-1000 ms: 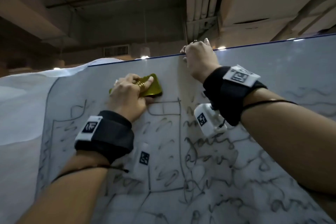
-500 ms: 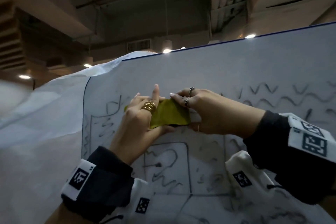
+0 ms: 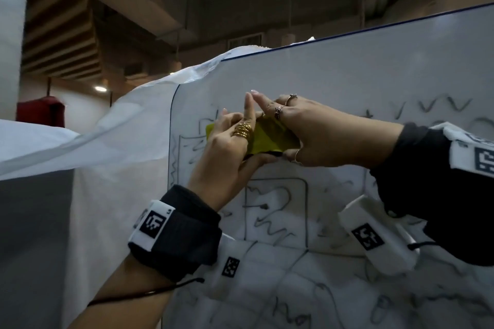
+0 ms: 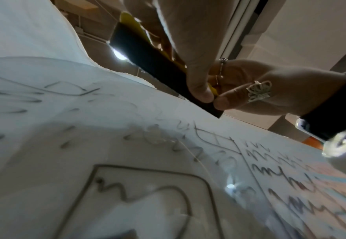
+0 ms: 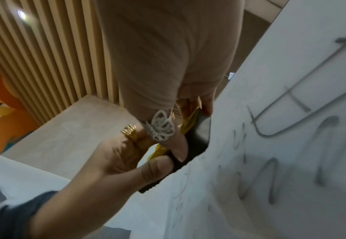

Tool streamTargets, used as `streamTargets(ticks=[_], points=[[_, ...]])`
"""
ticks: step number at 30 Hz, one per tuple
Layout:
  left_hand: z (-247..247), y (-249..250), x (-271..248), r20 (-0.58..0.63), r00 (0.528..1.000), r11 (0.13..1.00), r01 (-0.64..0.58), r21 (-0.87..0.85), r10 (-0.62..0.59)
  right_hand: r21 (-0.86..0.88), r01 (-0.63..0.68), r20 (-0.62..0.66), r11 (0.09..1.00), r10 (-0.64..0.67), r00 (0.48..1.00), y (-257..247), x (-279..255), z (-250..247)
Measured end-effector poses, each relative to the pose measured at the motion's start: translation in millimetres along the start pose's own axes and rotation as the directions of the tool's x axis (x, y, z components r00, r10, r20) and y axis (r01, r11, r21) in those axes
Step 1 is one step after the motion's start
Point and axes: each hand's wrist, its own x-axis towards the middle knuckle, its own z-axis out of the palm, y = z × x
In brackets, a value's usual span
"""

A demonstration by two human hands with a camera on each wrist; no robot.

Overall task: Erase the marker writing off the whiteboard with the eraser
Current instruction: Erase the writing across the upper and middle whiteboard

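Observation:
A yellow eraser (image 3: 270, 139) with a black felt underside (image 4: 158, 64) lies against the whiteboard (image 3: 347, 83) near its upper left corner. My left hand (image 3: 240, 141) grips its left end, thumb below and fingers over the top. My right hand (image 3: 299, 131) pinches its right end, thumb underneath. In the right wrist view the felt (image 5: 200, 129) meets the board between my left hand's thumb (image 5: 153, 168) and my right hand (image 5: 168, 56). Grey marker scribbles and a drawn box (image 3: 275, 211) cover the board below and to the right of the eraser.
A white sheet (image 3: 107, 141) drapes over the board's left edge and top left corner. The board's dark top edge (image 3: 374, 31) runs up to the right. A red object (image 3: 40, 112) stands far left. A slatted wooden wall (image 5: 45, 56) is behind.
My right hand has left the board's top edge and come down to the eraser's right end. The eraser was in my left hand alone; both hands hold it now.

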Motion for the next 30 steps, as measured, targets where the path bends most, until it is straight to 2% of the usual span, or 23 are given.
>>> streamTargets(ticks=[3, 5, 6, 8, 9, 11, 13, 15, 17, 21, 24, 26, 28, 29, 30], points=[[-12, -9, -1, -0.013, 1.0, 0.997, 0.027, 0.079, -0.026, -0.067, -0.012, -0.049, 0.998, 0.009, 0.999, 7, -4, -2], [-18, -25, -11, -0.091, 0.979, 0.973, 0.194, 0.125, -0.184, -0.097, -0.048, -0.137, 0.994, 0.035, 0.99, 12, -10, -6], [-18, -37, -19, -0.143, 0.938, 0.939, 0.33, 0.1, -0.315, -0.11, -0.079, -0.188, 0.991, 0.057, 0.981, 14, -13, -8], [-10, -61, -39, -0.181, 0.801, 0.816, 0.577, -0.021, -0.571, -0.149, -0.144, -0.254, 0.978, 0.103, 0.962, 14, -19, -7], [-5, -73, -50, -0.162, 0.744, 0.759, 0.648, -0.062, -0.648, -0.163, -0.169, -0.271, 0.972, 0.121, 0.955, 12, -21, -6], [3, -94, -71, -0.095, 0.663, 0.669, 0.74, -0.071, -0.743, -0.177, -0.185, -0.283, 0.967, 0.13, 0.95, 4, -24, -1], [8, -113, -92, -0.025, 0.605, 0.606, 0.795, -0.037, -0.796, -0.179, -0.179, -0.279, 0.967, 0.125, 0.952, -6, -24, 6], [9, -128, -108, 0.01, 0.575, 0.574, 0.818, -0.016, -0.818, -0.2, -0.164, -0.248, 0.966, 0.112, 0.962, -17, -18, 12], [8, -136, -117, 0.032, 0.52, 0.519, 0.854, -0.036, -0.853, -0.231, -0.177, -0.226, 0.957, 0.124, 0.966, -25, -6, 17], [9, -159, -136, 0.152, 0.449, 0.423, 0.889, -0.175, -0.881, -0.276, -0.321, -0.223, 0.906, 0.265, 0.938, -33, 16, 21], [16, -175, -149, 0.3, 0.373, 0.277, 0.907, -0.316, -0.878, -0.381, -0.341, -0.202, 0.86, 0.282, 0.938, -39, 24, 25], [18, -175, -151, 0.366, 0.387, 0.21, 0.874, -0.438, -0.846, -0.438, -0.349, -0.202, 0.828, 0.288, 0.936, -43, 28, 25], [22, -171, -150, 0.386, 0.472, 0.181, 0.787, -0.59, -0.793, -0.469, -0.366, -0.215, 0.803, 0.299, 0.93, -46, 34, 23], [23, -169, -149, 0.385, 0.502, 0.164, 0.747, -0.644, -0.774, -0.477, -0.372, -0.216, 0.796, 0.304, 0.928, -48, 39, 22], [24, -168, -149, 0.393, 0.51, 0.148, 0.733, -0.664, -0.765, -0.484, -0.378, -0.219, 0.789, 0.309, 0.926, -50, 44, 21]])
